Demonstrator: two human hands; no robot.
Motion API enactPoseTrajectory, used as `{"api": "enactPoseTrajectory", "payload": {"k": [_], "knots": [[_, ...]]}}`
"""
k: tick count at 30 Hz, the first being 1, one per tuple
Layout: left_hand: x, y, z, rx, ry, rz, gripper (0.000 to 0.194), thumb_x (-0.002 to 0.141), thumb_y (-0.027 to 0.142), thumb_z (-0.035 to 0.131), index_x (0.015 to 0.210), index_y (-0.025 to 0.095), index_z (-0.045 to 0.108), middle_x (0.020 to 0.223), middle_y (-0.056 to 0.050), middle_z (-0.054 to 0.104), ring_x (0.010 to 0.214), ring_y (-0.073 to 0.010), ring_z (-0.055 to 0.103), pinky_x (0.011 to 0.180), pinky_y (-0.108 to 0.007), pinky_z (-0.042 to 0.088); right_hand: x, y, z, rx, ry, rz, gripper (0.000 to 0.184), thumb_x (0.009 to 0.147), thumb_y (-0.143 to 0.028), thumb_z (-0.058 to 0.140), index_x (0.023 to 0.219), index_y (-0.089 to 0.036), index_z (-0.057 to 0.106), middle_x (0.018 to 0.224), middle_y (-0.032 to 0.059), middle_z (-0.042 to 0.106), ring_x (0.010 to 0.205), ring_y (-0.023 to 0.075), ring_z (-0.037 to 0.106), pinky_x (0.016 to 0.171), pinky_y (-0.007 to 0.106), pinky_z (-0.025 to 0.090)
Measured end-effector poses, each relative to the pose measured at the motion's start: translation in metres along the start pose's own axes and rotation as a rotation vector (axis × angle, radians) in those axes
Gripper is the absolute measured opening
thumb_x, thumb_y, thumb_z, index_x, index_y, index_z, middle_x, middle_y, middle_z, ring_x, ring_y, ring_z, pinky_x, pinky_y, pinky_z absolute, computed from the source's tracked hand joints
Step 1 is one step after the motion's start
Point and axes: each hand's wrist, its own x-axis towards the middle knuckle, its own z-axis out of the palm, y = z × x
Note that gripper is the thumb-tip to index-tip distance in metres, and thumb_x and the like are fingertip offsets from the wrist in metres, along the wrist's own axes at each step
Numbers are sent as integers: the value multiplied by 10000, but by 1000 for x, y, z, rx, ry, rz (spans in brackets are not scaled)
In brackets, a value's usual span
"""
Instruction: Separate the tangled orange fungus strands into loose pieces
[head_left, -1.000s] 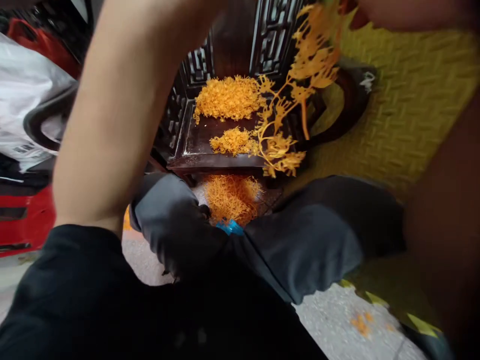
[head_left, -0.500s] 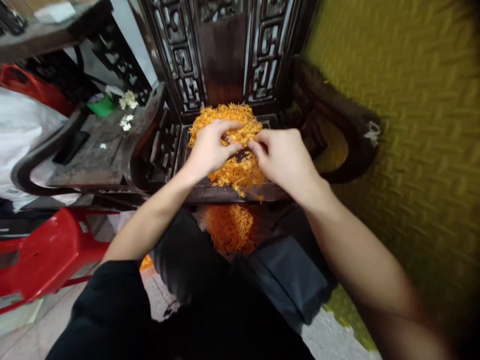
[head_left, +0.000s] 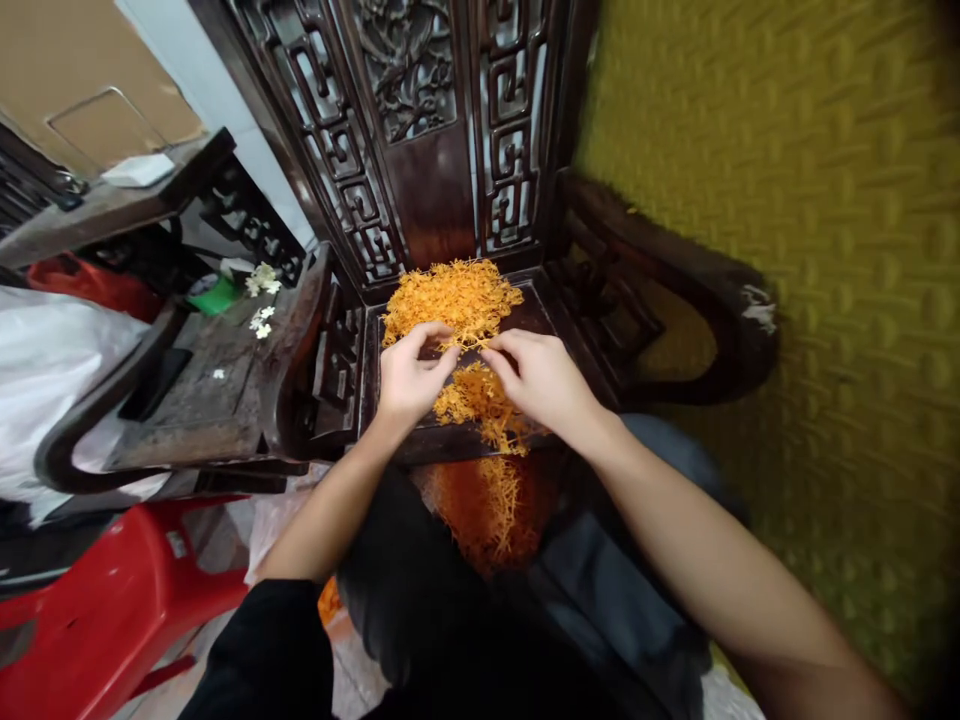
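A heap of thin, branching orange strands (head_left: 450,295) covers the back of the dark wooden chair seat (head_left: 536,310). In front of it, a smaller orange pile (head_left: 480,400) lies at the seat's front edge and hangs over. My left hand (head_left: 412,375) is at the heap's near side, thumb and fingers pinched on orange strands. Close by on the right, my right hand (head_left: 540,380) pinches at the same strands, its fingertips a short gap from the left ones. Below the seat edge, between my legs, is a larger orange mass (head_left: 487,510) in what looks like a clear bag.
The chair's carved back (head_left: 431,180) rises behind the heap, and its curved armrest (head_left: 675,260) is on the right. At left a second wooden seat (head_left: 202,400) bears white flowers (head_left: 262,280) and a green cup (head_left: 214,295). A red plastic chair (head_left: 97,610) stands lower left.
The view has tilted up, so the seat and hands appear lower. Both hands stay close together at the heap's near side, still pinching.
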Motion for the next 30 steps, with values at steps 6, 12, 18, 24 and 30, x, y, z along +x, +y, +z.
{"api": "enactPoseTrajectory", "payload": {"k": [6,12,18,24,30], "knots": [[-2,-3,-2,-63,16,49,225,827,273,733,1036,208,681,1011,-56,759,777,-142,714,582,-246,591,-6,-10,6,-47,244,100,216,941,-406,655,998,-207,592,955,100,672,757,212,617,688,366,500],[-15,4,1,-150,-35,8,202,803,243,735,994,188,702,881,-36,746,663,-112,646,557,-239,531,-12,-6,1,-295,190,-333,321,989,-205,553,1285,-294,639,1377,114,625,1287,302,539,999,499,496],[-23,38,2,65,-39,181,46,850,221,706,812,200,719,750,-11,735,624,-136,634,602,-290,531,-19,6,-4,-340,161,-359,261,985,-193,559,1181,-280,708,1152,74,757,1080,298,576,926,501,405],[-21,72,-25,191,272,291,83,837,175,703,759,204,704,770,-10,724,703,-151,658,648,-300,523,-21,46,-70,-336,539,-118,184,985,-267,571,900,-244,733,910,124,733,911,299,621,849,489,451],[20,1,28,186,-222,19,99,817,180,724,907,165,763,762,-14,728,674,-135,643,672,-268,513,-54,46,-77,170,681,-98,95,899,-230,730,975,-248,784,1028,55,726,981,222,691,864,434,606]]}}
